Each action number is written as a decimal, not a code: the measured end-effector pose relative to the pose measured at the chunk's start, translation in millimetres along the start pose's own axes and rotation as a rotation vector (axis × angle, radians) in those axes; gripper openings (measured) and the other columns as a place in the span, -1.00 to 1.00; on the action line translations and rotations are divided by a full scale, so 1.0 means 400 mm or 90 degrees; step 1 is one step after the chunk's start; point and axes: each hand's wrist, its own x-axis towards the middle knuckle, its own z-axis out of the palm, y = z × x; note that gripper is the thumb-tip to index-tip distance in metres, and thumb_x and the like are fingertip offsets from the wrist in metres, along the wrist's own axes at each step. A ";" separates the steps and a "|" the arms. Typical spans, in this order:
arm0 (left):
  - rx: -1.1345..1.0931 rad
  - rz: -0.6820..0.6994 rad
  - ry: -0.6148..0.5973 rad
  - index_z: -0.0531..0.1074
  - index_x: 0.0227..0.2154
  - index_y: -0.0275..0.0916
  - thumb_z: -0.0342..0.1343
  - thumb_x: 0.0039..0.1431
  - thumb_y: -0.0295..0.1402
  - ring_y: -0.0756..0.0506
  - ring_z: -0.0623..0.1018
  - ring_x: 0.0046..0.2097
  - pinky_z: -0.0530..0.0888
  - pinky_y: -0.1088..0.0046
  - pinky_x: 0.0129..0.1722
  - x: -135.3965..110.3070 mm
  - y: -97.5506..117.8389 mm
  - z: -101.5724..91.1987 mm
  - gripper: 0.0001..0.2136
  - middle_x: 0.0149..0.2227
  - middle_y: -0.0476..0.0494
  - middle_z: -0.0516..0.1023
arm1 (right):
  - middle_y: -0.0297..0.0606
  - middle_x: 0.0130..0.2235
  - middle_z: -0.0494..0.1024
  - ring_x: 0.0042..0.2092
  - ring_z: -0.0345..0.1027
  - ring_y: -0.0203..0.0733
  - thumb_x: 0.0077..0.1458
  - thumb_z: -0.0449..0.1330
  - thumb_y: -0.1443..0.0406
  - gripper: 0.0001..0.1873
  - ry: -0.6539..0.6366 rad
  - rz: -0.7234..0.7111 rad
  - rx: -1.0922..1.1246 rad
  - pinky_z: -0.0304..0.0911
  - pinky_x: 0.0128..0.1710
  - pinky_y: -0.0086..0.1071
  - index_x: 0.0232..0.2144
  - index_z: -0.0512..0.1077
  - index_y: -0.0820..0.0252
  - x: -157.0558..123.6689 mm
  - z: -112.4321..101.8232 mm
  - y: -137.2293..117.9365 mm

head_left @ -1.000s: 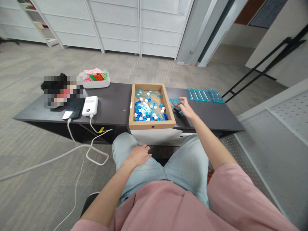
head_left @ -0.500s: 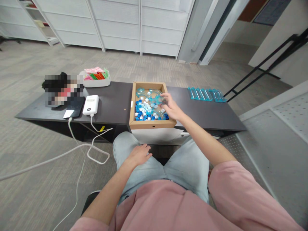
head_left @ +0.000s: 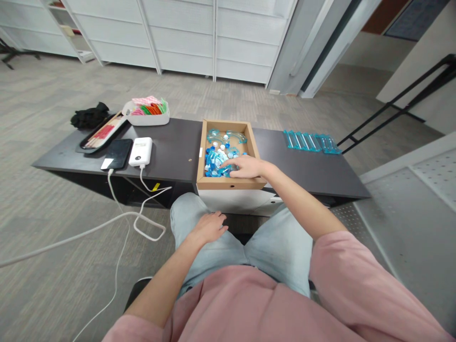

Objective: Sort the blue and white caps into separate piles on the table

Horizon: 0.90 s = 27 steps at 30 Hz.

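Observation:
A shallow cardboard box (head_left: 201,156) sits on a dark low table (head_left: 174,149) in front of my knees. It holds several blue and white caps (head_left: 213,164) and clear blue curved pieces (head_left: 223,137). My right hand (head_left: 247,167) reaches into the box's near right corner, fingers stretched toward the caps and touching them; whether it holds one is hidden. My left hand (head_left: 208,227) rests flat on my left thigh, fingers loosely spread, holding nothing.
A row of clear blue tubes (head_left: 309,141) lies at the table's right. At the left are a white power bank (head_left: 140,151) with a cable, a phone (head_left: 117,154), a dark tray (head_left: 99,135), and a white bin (head_left: 147,112) of coloured items.
My right hand moved from the table beside the box into the box, then down to its near right corner. The left hand stayed on my thigh.

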 end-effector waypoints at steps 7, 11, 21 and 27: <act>0.001 0.004 0.003 0.62 0.38 -0.21 0.07 0.65 -0.19 -0.37 0.74 0.32 0.64 0.09 0.34 0.003 -0.006 0.004 -0.56 0.36 -0.43 0.68 | -0.26 0.14 0.89 0.09 0.79 0.14 0.33 0.41 0.16 -0.37 -0.013 -0.001 0.000 0.58 0.21 -0.12 0.41 0.74 -0.09 -0.010 -0.017 0.013; 0.004 0.004 0.001 0.62 0.37 -0.26 0.06 0.67 -0.20 -0.38 0.74 0.33 0.64 0.09 0.36 0.004 -0.006 0.005 -0.56 0.36 -0.45 0.67 | -0.17 0.28 0.84 0.23 0.76 0.27 0.36 0.46 0.04 -0.40 -0.004 -0.001 0.004 0.58 0.28 -0.01 0.38 0.76 -0.06 -0.019 -0.018 0.017; 0.007 0.004 0.005 0.62 0.39 -0.22 0.05 0.67 -0.18 -0.38 0.73 0.34 0.63 0.08 0.37 0.001 -0.003 0.004 -0.55 0.37 -0.43 0.68 | -0.27 0.23 0.86 0.21 0.76 0.14 0.44 0.46 -0.05 -0.52 0.017 -0.070 0.001 0.57 0.26 -0.08 0.29 0.80 -0.14 0.001 -0.008 0.024; 0.008 0.005 0.002 0.61 0.39 -0.26 0.04 0.67 -0.18 -0.38 0.73 0.35 0.63 0.08 0.37 -0.001 0.000 -0.003 -0.54 0.37 -0.45 0.68 | -0.26 0.14 0.88 0.10 0.76 0.16 0.23 0.61 -0.21 -0.31 -0.007 -0.046 -0.021 0.51 0.05 -0.21 0.30 0.80 -0.17 0.004 -0.033 0.020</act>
